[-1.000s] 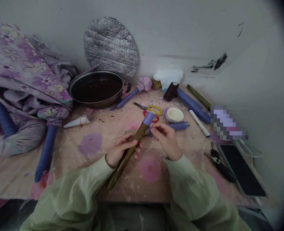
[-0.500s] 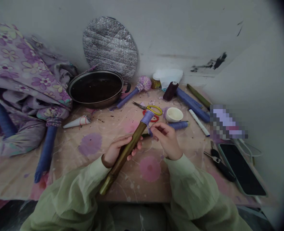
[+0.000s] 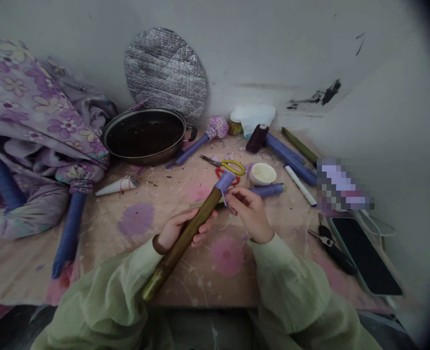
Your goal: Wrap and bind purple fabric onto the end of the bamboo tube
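Note:
A brownish-green bamboo stick [image 3: 186,235] lies slantwise in my left hand [image 3: 178,226], whose fingers wrap round it from beneath. Its upper end is covered by a purple fabric strip [image 3: 224,182] wound round it. My right hand [image 3: 250,212] is at that end, thumb and forefinger pinched on the strip's loose tail just below the wrapped part. Behind the wrapped end lie scissors [image 3: 236,167] with yellow and red handles. Close to my right fingers are a roll of purple strip [image 3: 269,190] and a small white bowl [image 3: 262,174].
A dark pan [image 3: 145,136] stands at the back left, beside flowered fabric [image 3: 60,121] and purple-wrapped sticks [image 3: 71,228]. Toward the right are a dark thread spool [image 3: 257,138], a white marker [image 3: 300,185], keys [image 3: 331,250] and a phone [image 3: 366,255]. A paper cone [image 3: 116,185] lies left.
The bamboo stick has shifted slightly, its lower end moving left and down and its wrapped end a little right. My right hand has drawn slightly left, closer to the wrapped end.

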{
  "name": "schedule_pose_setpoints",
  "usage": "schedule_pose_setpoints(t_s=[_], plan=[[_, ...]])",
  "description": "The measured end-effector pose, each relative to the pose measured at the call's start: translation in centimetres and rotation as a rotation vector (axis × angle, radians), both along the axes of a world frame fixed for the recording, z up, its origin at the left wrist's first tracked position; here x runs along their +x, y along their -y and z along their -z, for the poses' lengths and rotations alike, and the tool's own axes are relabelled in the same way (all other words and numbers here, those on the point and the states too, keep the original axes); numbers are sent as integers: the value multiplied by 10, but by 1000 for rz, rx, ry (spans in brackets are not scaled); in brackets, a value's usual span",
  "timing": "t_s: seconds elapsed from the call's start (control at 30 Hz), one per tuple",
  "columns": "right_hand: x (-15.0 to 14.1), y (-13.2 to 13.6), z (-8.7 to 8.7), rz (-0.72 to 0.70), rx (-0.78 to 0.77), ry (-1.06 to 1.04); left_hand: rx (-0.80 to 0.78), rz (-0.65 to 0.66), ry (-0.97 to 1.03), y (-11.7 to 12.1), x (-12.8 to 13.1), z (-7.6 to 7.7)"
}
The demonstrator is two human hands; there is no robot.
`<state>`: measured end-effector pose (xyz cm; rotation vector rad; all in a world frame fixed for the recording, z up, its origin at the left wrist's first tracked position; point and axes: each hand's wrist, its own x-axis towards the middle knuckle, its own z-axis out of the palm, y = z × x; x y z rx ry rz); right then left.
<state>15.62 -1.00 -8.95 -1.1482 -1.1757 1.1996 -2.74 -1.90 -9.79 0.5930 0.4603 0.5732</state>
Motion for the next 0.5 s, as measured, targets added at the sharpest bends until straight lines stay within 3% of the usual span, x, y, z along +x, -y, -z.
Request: schedule_pose_setpoints(t_s=[0.23, 0.4, 0.5], plan=[[-2, 2, 0, -64, -42, -47, -88, 75, 134, 0, 0, 5], [-3, 4, 2, -215, -40, -154, -136, 177, 222, 1, -3, 7], [-2, 6, 2, -233, -11, -145, -117, 211, 178, 2, -2, 4]])
